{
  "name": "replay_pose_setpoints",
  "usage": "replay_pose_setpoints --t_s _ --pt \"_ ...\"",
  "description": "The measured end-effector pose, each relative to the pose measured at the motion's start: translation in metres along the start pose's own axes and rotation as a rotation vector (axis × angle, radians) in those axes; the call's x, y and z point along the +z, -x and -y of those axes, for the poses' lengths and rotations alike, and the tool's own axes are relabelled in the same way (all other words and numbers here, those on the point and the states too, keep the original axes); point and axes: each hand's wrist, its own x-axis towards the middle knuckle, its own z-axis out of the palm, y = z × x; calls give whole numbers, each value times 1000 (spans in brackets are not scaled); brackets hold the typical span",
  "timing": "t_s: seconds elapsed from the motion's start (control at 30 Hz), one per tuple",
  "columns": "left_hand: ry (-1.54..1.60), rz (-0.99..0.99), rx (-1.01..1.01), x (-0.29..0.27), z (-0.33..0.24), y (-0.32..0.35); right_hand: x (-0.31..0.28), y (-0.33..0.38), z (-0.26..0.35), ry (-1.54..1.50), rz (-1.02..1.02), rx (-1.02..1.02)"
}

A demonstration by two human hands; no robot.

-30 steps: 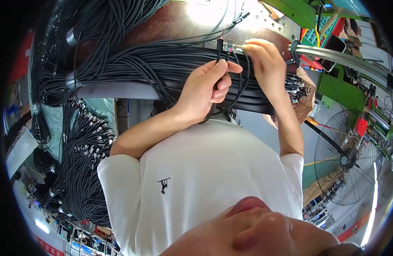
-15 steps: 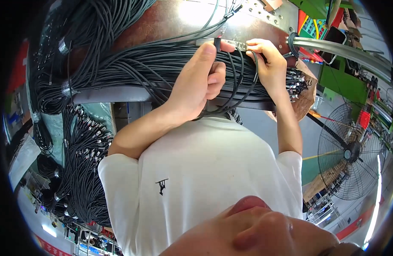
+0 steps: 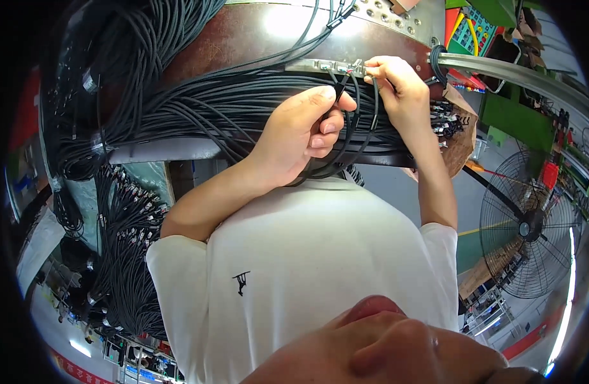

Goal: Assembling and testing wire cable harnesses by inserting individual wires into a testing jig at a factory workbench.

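Black cable (image 3: 340,88), gripped in the left hand (image 3: 299,131), now dips and tilts rightward, bringing its tip to the metal strip (image 3: 301,65) along the bench (image 3: 243,38), so both hands work close together; the right hand (image 3: 403,88) curls at the strip's end, its grip unclear.

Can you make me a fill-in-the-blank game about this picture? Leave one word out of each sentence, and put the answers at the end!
1. The cable end in the person's left hand is coloured ____.
2. The person's shirt is mostly ____.
3. Of the person's two hands, the one closer to the big fan is the ____ hand.

Missing words: black; white; right.
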Motion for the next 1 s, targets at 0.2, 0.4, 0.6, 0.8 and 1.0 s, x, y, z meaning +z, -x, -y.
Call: replay_pose_setpoints --t_s 0.2,0.4,0.6,0.8,1.0 --pt "-46 7 -68 4 -11 -6 -19 -2 18 185 -78 -78" --pt "-465 149 -84 25 -17 -6 -28 -7 27 278 -116 -288" --pt "-1876 -100 1059 -15 -46 -6 -7 17 -6 -155 -147 124" --pt "-2266 183 1194 -38 -62 -47 -9 9 -10 -225 -69 221" --pt "-2131 260 1255 -47 -63 -55 -13 5 -13 -65 -25 47"
